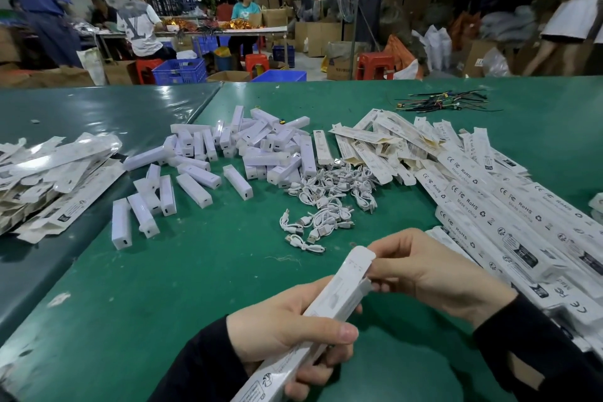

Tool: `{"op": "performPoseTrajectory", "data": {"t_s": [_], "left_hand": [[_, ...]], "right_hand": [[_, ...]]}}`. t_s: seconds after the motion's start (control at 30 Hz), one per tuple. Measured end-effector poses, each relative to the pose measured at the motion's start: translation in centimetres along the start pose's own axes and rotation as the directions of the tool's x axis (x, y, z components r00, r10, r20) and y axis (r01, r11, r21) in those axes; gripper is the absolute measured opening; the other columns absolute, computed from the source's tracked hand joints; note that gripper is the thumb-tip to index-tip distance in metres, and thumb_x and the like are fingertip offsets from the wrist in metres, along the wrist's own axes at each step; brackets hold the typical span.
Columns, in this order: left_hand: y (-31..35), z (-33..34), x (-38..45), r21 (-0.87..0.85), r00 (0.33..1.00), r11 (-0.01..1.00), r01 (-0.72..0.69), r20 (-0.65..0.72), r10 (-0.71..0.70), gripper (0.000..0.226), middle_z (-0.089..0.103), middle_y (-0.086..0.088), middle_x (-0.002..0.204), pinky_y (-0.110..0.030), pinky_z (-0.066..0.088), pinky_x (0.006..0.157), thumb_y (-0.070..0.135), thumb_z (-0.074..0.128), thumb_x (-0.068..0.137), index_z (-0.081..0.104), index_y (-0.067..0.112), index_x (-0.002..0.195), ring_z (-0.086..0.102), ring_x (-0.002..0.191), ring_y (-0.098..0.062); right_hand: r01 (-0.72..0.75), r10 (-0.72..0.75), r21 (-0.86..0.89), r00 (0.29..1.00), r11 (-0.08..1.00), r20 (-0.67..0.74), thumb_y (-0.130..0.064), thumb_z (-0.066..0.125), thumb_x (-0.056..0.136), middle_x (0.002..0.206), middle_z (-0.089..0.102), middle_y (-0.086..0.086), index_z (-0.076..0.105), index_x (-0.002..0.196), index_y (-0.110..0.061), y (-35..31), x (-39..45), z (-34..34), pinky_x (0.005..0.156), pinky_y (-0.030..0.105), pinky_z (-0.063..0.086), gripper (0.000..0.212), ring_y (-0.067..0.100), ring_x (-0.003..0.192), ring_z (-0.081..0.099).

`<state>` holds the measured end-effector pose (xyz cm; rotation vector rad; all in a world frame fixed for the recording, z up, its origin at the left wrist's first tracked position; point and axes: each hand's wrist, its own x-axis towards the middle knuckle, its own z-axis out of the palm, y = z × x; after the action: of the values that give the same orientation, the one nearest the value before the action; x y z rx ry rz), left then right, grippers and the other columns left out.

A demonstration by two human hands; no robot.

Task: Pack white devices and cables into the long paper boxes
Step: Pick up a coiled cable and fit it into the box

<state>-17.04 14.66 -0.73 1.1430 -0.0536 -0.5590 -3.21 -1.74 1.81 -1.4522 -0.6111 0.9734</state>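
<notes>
My left hand (287, 333) grips a long white paper box (329, 307) around its middle, near the table's front edge. My right hand (430, 268) pinches the flap at the box's far end. A heap of white devices (248, 150) lies mid-table, with loose ones (143, 206) to its left. Coiled white cables (326, 202) are piled just beyond my hands. Long paper boxes (509, 212) are stacked to the right, and flat ones (385, 143) lie behind them.
Flattened boxes (49, 179) are heaped at the left on the green table (163, 287). Dark wire scraps (440, 103) lie at the far right edge. Beyond the table, people sit at another bench among cartons, blue crates (179, 70) and red stools.
</notes>
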Motion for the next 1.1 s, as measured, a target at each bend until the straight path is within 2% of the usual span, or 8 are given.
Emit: {"op": "performPoseTrajectory", "data": {"t_s": [0.1,0.17,0.3,0.43,0.53,0.7,0.87,1.1], "left_hand": [[-0.2,0.0,0.2,0.049,1.0,0.999,-0.013,0.012,0.012,0.03,0.044,-0.01,0.069,-0.018,0.034,0.039,0.019,0.068,0.083,0.054,0.025,0.109,0.04,0.041,-0.011],[-0.1,-0.1,0.2,0.027,1.0,1.0,-0.006,-0.003,0.006,0.031,0.044,-0.01,0.069,-0.016,0.037,0.039,0.02,0.069,0.083,0.051,0.023,0.108,0.041,0.04,-0.011],[0.0,-0.2,0.1,0.003,0.998,0.999,-0.041,-0.054,0.041,0.031,0.041,-0.01,0.07,-0.014,0.038,0.038,0.023,0.072,0.082,0.053,0.025,0.106,0.039,0.041,-0.012],[-0.1,-0.2,0.7,-0.027,0.977,0.992,-0.125,-0.175,0.118,0.052,0.047,-0.008,0.07,-0.013,0.037,0.036,0.025,0.07,0.081,0.042,0.016,0.123,0.038,0.04,-0.012],[0.1,0.0,0.9,-0.052,0.953,0.987,-0.15,-0.273,0.13,0.058,0.054,-0.006,0.075,-0.012,0.035,0.035,0.027,0.065,0.081,0.034,0.017,0.129,0.036,0.04,-0.013],[0.0,-0.7,2.2,0.149,0.902,0.972,-0.182,-0.368,0.225,0.046,0.06,-0.007,0.057,-0.018,0.033,0.033,-0.01,0.056,0.077,0.037,0.021,0.106,0.044,0.032,-0.015],[0.4,0.2,1.8,0.021,0.877,0.946,-0.324,-0.368,0.309,0.049,0.055,-0.008,0.084,-0.025,0.045,0.037,0.003,0.06,0.074,0.046,0.019,0.119,0.049,0.051,-0.024],[0.1,0.5,2.1,0.193,0.793,0.905,-0.379,-0.435,0.425,0.053,0.054,-0.02,0.113,-0.039,0.057,0.049,0.012,0.062,0.081,0.044,0.012,0.131,0.061,0.068,-0.03]], "right_hand": [[-0.056,0.055,0.031,0.998,0.998,0.026,-0.012,0.076,0.056,0.059,0.065,0.005,0.076,0.067,-0.005,0.2,0.0,0.3,0.048,0.013,0.045,0.012,0.006,0.049,0.057],[0.006,-0.004,0.054,0.999,0.999,-0.047,-0.005,0.076,0.058,0.058,0.066,0.004,0.074,0.061,-0.008,0.4,0.3,0.8,0.048,0.013,0.045,0.005,0.006,0.047,0.057],[0.178,-0.182,-0.041,0.973,0.983,-0.145,0.006,0.071,0.075,0.055,0.065,0.001,0.075,0.058,-0.012,0.8,0.6,1.2,0.048,0.012,0.041,0.025,0.003,0.046,0.054],[0.181,-0.191,-0.121,0.979,0.976,-0.074,-0.027,0.066,0.082,0.088,0.076,0.008,0.079,0.089,-0.006,0.6,0.4,1.2,0.064,0.017,0.045,0.025,0.006,0.075,0.062],[0.241,-0.26,-0.18,0.961,0.954,-0.093,-0.017,0.068,0.084,0.095,0.076,0.003,0.075,0.095,-0.008,0.5,0.3,1.4,0.07,0.018,0.049,0.016,0.007,0.082,0.065],[0.275,-0.309,-0.282,0.948,0.919,-0.08,-0.022,0.071,0.082,0.1,0.071,0.014,0.077,0.094,-0.008,0.9,0.3,2.1,0.083,0.038,0.051,0.019,0.023,0.091,0.066],[0.238,-0.273,-0.166,0.931,0.957,-0.243,-0.023,0.08,0.067,0.089,0.076,0.005,0.075,0.09,-0.01,1.3,0.9,2.0,0.063,0.018,0.049,0.026,0.008,0.074,0.064],[0.238,-0.236,-0.026,0.938,0.971,-0.254,-0.035,0.081,0.057,0.095,0.077,0.008,0.08,0.088,-0.016,1.4,0.8,2.1,0.085,0.029,0.054,0.037,0.017,0.089,0.071]]}}
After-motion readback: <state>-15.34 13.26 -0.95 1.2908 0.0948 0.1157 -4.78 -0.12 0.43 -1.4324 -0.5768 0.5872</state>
